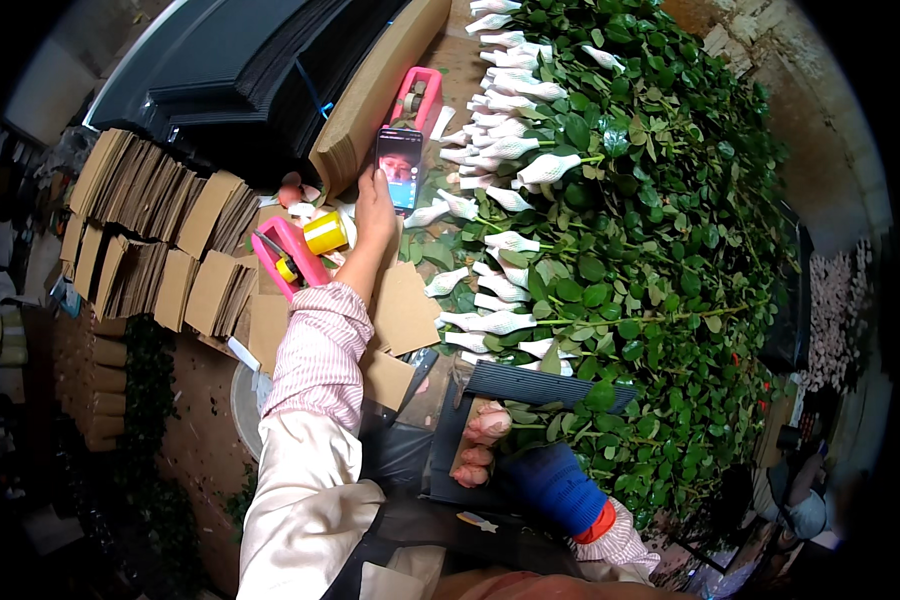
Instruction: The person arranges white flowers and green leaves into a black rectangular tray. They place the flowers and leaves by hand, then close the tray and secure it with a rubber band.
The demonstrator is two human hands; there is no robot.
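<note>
Because the broad heap of leafy green stems with white mesh-capped buds (pixel 670 250) lies tangled, dragging one out could snap heads, I'd guess. The black corrugated sheet (pixel 555 387) might slip and bruise the peach-pink roses (pixel 488 425) beside it. Near them, the blue-knit-covered right hand (pixel 548 485) has its fingers hidden, so I can't tell its grip. Just below the farther pink plastic tape dispenser (pixel 432 100), the bare left hand (pixel 373 212) touches the thin black phone (pixel 400 165), grip unclear; a careless nudge could topple it.
</note>
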